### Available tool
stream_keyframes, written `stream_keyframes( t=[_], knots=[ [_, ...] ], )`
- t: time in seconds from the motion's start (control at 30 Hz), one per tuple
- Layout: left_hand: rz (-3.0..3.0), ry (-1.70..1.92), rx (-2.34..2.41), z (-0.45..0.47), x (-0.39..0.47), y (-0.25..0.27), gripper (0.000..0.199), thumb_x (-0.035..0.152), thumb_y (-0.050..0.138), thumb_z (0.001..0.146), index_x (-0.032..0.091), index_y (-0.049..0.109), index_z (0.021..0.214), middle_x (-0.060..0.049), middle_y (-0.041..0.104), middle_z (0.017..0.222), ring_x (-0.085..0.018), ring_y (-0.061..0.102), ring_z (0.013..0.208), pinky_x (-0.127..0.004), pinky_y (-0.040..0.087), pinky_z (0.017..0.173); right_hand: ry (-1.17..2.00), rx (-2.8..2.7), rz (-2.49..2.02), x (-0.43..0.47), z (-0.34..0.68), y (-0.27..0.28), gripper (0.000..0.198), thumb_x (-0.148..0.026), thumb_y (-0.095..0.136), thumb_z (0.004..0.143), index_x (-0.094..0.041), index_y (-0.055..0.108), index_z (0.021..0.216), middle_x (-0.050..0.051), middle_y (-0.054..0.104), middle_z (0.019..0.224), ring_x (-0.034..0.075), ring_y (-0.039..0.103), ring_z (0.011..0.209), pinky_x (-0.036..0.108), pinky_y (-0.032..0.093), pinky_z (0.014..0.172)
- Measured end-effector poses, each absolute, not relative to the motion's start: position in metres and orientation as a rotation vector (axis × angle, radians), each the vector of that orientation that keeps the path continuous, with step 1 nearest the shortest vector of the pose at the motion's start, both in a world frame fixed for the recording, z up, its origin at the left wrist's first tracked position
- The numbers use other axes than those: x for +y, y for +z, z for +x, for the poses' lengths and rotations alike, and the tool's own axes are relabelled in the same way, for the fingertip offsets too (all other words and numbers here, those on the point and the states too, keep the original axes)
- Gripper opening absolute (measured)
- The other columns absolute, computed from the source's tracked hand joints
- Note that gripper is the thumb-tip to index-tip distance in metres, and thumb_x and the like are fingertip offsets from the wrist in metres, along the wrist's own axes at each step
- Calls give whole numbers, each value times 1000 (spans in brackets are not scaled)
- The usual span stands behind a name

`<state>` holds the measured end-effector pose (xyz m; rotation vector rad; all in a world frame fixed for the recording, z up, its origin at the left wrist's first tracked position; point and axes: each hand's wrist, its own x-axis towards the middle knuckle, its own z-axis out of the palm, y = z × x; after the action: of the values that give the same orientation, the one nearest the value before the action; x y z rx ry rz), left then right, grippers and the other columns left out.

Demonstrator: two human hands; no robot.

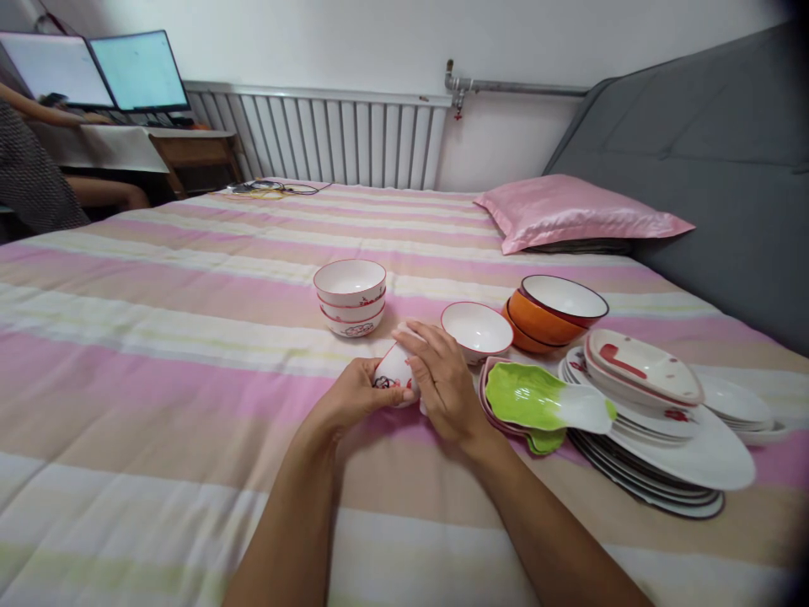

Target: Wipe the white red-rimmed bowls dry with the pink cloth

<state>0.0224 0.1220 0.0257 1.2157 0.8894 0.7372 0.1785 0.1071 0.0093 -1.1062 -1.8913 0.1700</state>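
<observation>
My left hand [357, 394] grips a small white bowl [393, 371] with red and dark drawings, tilted on its side above the bedspread. Pressed over the far side of that bowl is my right hand [442, 379], its fingers curled round what looks like a white cloth [400, 329]; only its edges show. Just beyond my hands stands a stack of similar bowls [350, 291] with red rims. Another red-rimmed bowl [477, 327] sits upright by itself, close to my right hand. Much of the held bowl is hidden by my fingers.
To the right are orange bowls [540, 324], green leaf-shaped dishes [531, 396] and stacked plates [714, 459]. Farther back lie a pink pillow [575, 211] and cables [278, 189] on the striped bed [158, 379]. A person [38, 169] sits at a desk with monitors.
</observation>
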Motion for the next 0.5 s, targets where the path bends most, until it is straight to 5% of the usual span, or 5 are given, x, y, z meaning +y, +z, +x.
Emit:
stream_keyframes(
  t=[0.5],
  knots=[
    [1264, 674, 932, 17, 123, 24, 32, 23, 82, 55, 10, 71, 82, -6, 69, 73, -15, 58, 65, -23, 44, 61, 730, -1360, -1024, 128, 189, -15, 42, -42, 34, 96, -21, 57, 124, 6, 55, 134, 18, 47, 127, 36, 32, 111]
  ],
)
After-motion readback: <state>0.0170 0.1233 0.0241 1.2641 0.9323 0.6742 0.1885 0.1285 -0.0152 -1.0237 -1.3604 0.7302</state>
